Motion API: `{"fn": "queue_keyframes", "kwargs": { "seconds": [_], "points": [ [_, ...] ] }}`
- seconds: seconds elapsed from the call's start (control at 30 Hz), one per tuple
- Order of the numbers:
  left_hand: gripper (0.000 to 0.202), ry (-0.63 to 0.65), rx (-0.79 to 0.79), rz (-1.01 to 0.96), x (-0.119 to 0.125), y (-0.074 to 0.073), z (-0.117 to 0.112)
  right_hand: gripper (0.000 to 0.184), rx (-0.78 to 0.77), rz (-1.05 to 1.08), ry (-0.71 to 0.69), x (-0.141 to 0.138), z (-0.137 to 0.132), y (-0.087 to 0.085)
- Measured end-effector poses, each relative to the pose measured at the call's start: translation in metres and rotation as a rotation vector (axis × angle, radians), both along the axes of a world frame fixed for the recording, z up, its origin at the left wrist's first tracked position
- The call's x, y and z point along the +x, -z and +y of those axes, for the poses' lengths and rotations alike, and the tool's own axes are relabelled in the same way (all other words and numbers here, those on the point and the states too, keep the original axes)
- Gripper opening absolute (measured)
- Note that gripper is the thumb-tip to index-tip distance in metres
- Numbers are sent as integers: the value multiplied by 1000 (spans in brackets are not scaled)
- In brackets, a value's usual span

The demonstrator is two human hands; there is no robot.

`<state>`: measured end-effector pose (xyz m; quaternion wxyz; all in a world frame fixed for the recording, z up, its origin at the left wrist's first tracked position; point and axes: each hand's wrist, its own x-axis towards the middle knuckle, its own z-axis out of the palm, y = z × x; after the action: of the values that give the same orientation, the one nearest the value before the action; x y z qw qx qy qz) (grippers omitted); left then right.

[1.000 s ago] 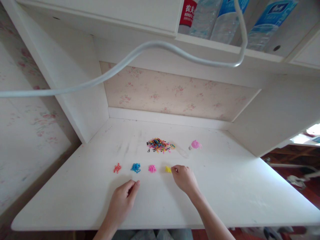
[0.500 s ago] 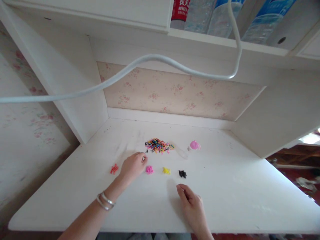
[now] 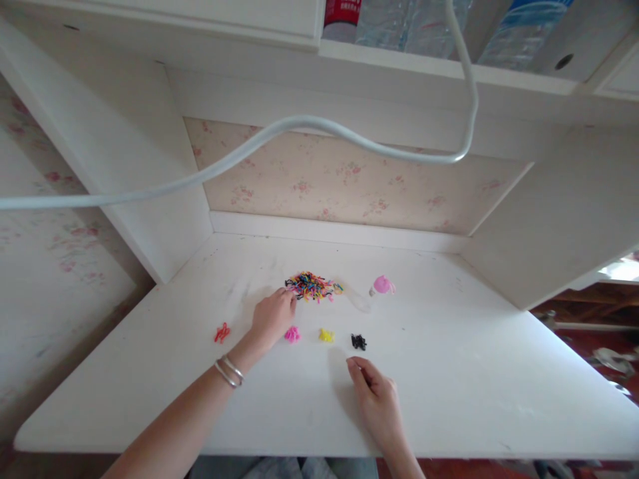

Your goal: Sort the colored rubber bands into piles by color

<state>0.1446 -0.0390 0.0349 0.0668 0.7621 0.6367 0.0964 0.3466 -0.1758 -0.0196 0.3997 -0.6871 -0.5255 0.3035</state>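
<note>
A mixed heap of small coloured rubber bands (image 3: 312, 286) lies at the middle of the white desk (image 3: 474, 379). My left hand (image 3: 272, 316) reaches to the heap's left edge, fingers curled at the bands; what they pinch is too small to see. It covers the blue pile. In a row in front lie a red pile (image 3: 221, 332), a pink pile (image 3: 292, 334), a yellow pile (image 3: 326, 335) and a black pile (image 3: 358, 342). My right hand (image 3: 377, 399) rests on the desk below the black pile, fingers loosely curled, holding nothing visible.
A clear bottle with a pink cap (image 3: 375, 293) lies to the right of the heap. A white cable (image 3: 299, 126) hangs across the view. Water bottles (image 3: 399, 20) stand on the upper shelf. Side panels wall in the desk left and right.
My left hand moved forward from the desk's front to the heap's left edge. My right hand drew back from the yellow pile, uncovering the black pile.
</note>
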Motion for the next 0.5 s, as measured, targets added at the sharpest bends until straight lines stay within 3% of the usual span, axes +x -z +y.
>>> {"fn": "queue_keyframes", "kwargs": {
  "seconds": [0.17, 0.3, 0.5],
  "points": [
    [29, 142, 32, -22, 34, 8, -40, 42, -17, 10, -3, -1, 1, -1],
    [31, 197, 46, -19, 56, 18, -58, 41, 4, 9, 5, -2, -2, -4],
    [31, 184, 144, -63, 56, 11, -69, 42, 5, 83, 30, -1, -2, -8]
  ]
}}
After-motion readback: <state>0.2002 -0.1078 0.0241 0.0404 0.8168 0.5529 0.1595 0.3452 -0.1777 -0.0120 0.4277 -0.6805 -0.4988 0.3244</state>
